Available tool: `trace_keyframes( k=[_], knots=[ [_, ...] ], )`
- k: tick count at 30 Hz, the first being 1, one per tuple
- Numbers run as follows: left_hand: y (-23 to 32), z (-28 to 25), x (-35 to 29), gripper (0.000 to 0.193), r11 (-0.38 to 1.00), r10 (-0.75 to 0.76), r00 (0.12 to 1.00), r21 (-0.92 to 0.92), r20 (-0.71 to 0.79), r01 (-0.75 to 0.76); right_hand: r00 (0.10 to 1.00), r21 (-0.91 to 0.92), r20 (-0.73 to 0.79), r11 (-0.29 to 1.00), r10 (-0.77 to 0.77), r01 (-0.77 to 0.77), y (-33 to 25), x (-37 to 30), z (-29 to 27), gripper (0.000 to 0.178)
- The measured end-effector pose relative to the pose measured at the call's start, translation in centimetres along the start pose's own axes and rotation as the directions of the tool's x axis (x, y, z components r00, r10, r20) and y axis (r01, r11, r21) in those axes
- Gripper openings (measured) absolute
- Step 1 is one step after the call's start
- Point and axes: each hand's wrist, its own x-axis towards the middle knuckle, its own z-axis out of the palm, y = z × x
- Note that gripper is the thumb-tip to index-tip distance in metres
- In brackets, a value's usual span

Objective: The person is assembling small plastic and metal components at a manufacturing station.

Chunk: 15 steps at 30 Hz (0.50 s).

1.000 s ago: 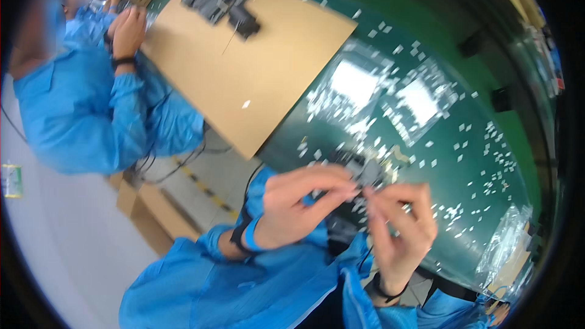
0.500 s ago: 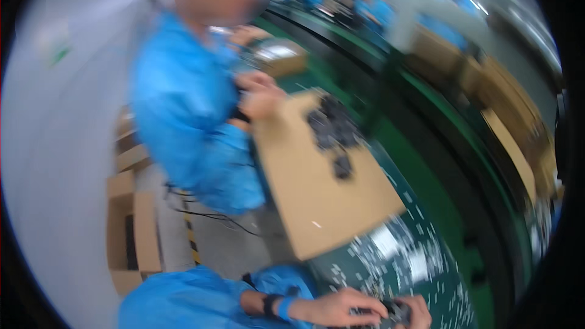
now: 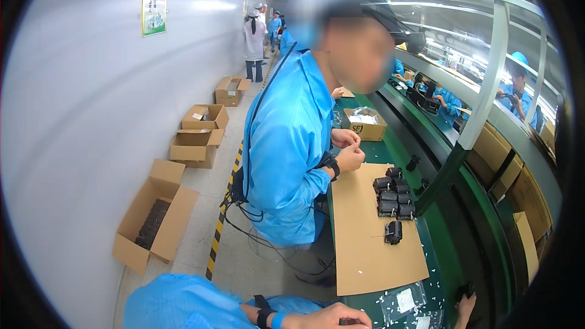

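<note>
My left hand (image 3: pixel 335 316) is at the lower edge, wearing a blue band and a black strap at its wrist. Its fingers curl around something dark that the picture's edge mostly cuts off. Farther right, my right hand (image 3: pixel 467 307) reaches over the green line with its fingers closed on a small black part (image 3: pixel 466 290). In front of me a cardboard sheet (image 3: pixel 359 250) lies on the green bench. Several black box-shaped parts (image 3: pixel 388 204) stand grouped on the sheet, and a single black part (image 3: pixel 393 232) sits nearer me.
A co-worker in a blue gown (image 3: pixel 286 146) stands beside the sheet, hands together over its far end. Clear plastic bags (image 3: pixel 402 302) and white scraps lie near my hands. Open cartons (image 3: pixel 155 225) line the wall at left. A post (image 3: pixel 487 67) rises at right.
My view has swung upward and to the left. My hands, earlier together on a dark part, are now apart, the right one farther right over the line.
</note>
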Motion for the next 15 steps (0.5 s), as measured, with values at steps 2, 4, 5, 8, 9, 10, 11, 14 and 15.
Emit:
trace_keyframes(
  k=[2,4,5,8,9,10,11,14,15],
  knots=[
    [-0.1,0.9,-1.0,0.013,0.998,-0.024,0.999,-0.065,0.027,0.026,1.000,-0.013,-0.025,1.000,0.011,-0.012,0.4,-2.0,-0.9,0.059],
    [0.9,1.7,-1.6,0.014,0.998,-0.056,0.997,-0.013,0.048,0.057,0.998,-0.098,-0.008,0.993,-0.063,0.062,-1.9,-5.7,-2.0,0.041],
    [0.9,1.9,-2.1,0.014,0.998,-0.059,0.996,-0.022,0.062,0.060,0.998,-0.104,-0.020,0.993,-0.051,0.049,-1.8,-6.6,-2.7,0.041],
    [-0.5,2.2,-1.2,0.013,0.990,-0.106,0.974,-0.073,0.198,0.123,0.930,-0.243,0.004,0.901,-0.369,0.359,2.0,-9.0,-5.1,0.045],
    [-2.5,2.0,-0.7,0.014,1.000,0.017,0.974,-0.016,0.228,-0.014,0.895,-0.309,0.029,0.847,-0.445,0.432,3.6,-11.0,-6.8,0.046],
    [-4.3,2.3,-1.1,0.015,0.990,0.128,0.960,0.024,0.249,-0.138,0.895,-0.259,0.171,0.858,-0.412,0.444,-0.5,-14.7,-7.0,0.050],
    [-4.3,1.8,-0.8,0.017,0.982,0.130,0.932,0.085,0.338,-0.168,0.894,-0.195,0.146,0.873,-0.425,0.447,-2.4,-18.6,-6.9,0.043],
    [-5.6,2.4,-0.8,0.027,0.837,0.316,0.862,0.311,0.398,-0.450,0.852,-0.268,0.328,0.824,-0.409,0.499,-9.9,-28.3,-6.0,0.028],
    [-4.9,3.0,-1.1,0.028,0.844,0.209,0.892,0.386,0.401,-0.372,0.822,-0.237,0.375,0.813,-0.428,0.532,-10.6,-29.6,-5.4,0.023]
  ],
)
